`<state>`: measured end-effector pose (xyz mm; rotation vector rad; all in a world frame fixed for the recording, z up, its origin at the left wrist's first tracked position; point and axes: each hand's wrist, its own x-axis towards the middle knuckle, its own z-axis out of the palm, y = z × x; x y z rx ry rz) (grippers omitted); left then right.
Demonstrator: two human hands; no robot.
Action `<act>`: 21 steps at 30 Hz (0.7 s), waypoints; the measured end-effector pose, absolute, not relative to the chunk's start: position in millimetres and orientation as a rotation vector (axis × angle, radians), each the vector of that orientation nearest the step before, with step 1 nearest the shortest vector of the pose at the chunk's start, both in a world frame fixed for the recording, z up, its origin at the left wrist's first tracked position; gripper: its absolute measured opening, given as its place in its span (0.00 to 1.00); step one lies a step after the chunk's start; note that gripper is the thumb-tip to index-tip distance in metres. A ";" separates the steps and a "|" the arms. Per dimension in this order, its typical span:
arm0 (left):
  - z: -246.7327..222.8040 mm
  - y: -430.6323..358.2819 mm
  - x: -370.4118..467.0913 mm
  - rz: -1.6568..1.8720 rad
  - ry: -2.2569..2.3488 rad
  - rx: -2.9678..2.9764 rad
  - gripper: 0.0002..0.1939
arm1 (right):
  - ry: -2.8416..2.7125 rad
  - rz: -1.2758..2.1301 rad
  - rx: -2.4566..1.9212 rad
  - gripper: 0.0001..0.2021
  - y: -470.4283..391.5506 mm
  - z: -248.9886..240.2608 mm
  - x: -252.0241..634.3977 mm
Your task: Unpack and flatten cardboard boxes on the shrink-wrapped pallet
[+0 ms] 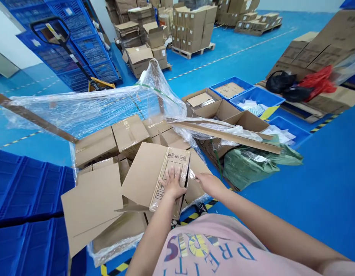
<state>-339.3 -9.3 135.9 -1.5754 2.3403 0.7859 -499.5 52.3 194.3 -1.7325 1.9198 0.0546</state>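
Far to the left of the hands, stacked blue crates (25,199) are seen, and just left of them a loose cardboard sheet (91,207) lies tilted over the pile. The left hand (173,183) is laid flat, fingers spread, on the printed end face of a cardboard box (150,174) — the box is tipped on top of other cartons (111,140), directly ahead of the body. The right hand (207,182) is held just right of the box's end, its fingers closed on a strip of clear tape (192,175) at the box edge; whether the strip is fully pinched cannot be told. Behind both hands, torn plastic wrap (88,109) is draped around the pile. Further right, a green bag (246,166) lies on the blue floor (324,180) — beyond it, open blue bins (256,99) are set.
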 end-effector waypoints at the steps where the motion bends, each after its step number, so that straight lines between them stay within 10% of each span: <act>1: 137.2 -9.2 -339.4 0.788 2.335 -1.583 0.52 | 1.896 0.045 -1.747 0.11 48.5 194.4 -501.7; 11: 141.8 37.9 -349.1 0.447 2.585 -1.790 0.17 | 1.781 -0.018 -1.782 0.10 35.9 192.9 -532.8; 21: 147.7 58.3 -360.9 0.486 2.312 -1.806 0.19 | 1.778 -0.108 -1.755 0.11 49.5 180.2 -577.6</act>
